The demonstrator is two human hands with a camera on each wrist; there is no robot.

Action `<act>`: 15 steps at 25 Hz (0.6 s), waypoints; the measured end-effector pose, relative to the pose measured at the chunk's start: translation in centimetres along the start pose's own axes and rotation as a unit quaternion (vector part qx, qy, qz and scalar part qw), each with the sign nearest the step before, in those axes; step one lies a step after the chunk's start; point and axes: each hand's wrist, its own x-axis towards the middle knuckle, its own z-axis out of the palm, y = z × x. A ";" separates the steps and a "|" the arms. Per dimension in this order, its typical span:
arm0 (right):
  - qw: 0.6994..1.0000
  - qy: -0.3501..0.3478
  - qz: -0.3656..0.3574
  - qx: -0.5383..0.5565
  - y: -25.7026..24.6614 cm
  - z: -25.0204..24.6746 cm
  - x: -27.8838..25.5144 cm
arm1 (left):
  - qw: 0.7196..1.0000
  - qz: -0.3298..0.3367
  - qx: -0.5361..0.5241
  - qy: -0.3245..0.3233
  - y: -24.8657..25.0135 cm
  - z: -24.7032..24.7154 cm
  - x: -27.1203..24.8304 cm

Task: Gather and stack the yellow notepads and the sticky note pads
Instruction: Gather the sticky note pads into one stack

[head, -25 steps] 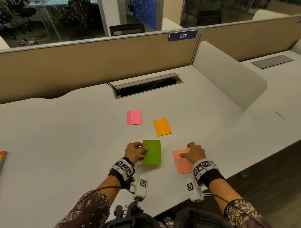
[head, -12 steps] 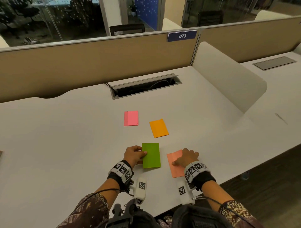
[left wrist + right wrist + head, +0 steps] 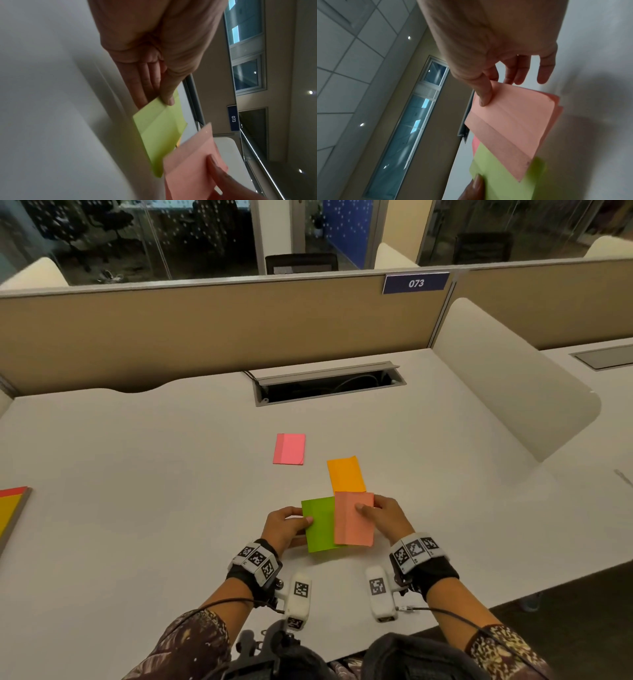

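Observation:
My left hand pinches the left edge of a green sticky pad, thumb on top, with the pad lifted off the white desk. In my right hand is a salmon sticky pad, pinched by its right edge and overlapping the green pad's right side. The left wrist view shows the green pad under my thumb and the salmon pad below. From the right wrist, the salmon pad lies over the green pad. An orange pad and a pink pad lie farther back.
A multicoloured notepad lies at the desk's far left edge. An open cable tray is sunk into the desk at the back, before the beige partition. A white divider stands on the right.
My right hand picked the salmon pad up off the desk and carried it left, over the green pad. My left hand lifted the green pad's edge and keeps its hold.

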 end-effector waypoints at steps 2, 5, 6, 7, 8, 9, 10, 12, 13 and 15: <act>1.000 -0.018 -0.003 0.017 -0.8 1.0 0.1 | 1.000 0.008 -0.014 -0.010 0.1 0.3 -0.2; 0.999 -0.022 -0.013 0.023 -1.3 2.4 0.5 | 0.999 0.017 -0.025 -0.015 0.4 0.7 -0.4; 0.999 -0.020 -0.020 0.019 -1.4 2.8 0.5 | 0.999 0.020 -0.028 -0.014 0.5 0.9 -0.5; 0.999 -0.016 -0.032 0.011 -1.4 3.2 0.6 | 0.999 0.023 -0.032 -0.009 0.5 1.0 -0.5; 0.999 -0.009 -0.042 0.001 -1.5 3.5 0.6 | 0.999 0.024 -0.039 -0.005 0.6 1.1 -0.5; 0.999 0.000 -0.051 -0.007 -1.6 3.6 0.5 | 0.999 0.025 -0.046 0.000 0.6 1.1 -0.5; 0.998 0.008 -0.056 -0.015 -1.8 3.7 0.5 | 0.998 0.025 -0.055 0.004 0.6 1.2 -0.6; 0.998 0.018 -0.063 -0.022 -2.1 3.9 0.5 | 0.998 0.026 -0.064 0.008 0.5 1.3 -0.6; 0.997 0.021 -0.065 -0.024 -2.2 4.0 0.4 | 0.998 0.027 -0.064 0.010 0.5 1.4 -0.6; 0.997 0.028 -0.058 -0.036 -2.5 4.4 0.1 | 0.997 0.029 -0.065 0.018 0.4 1.5 -0.5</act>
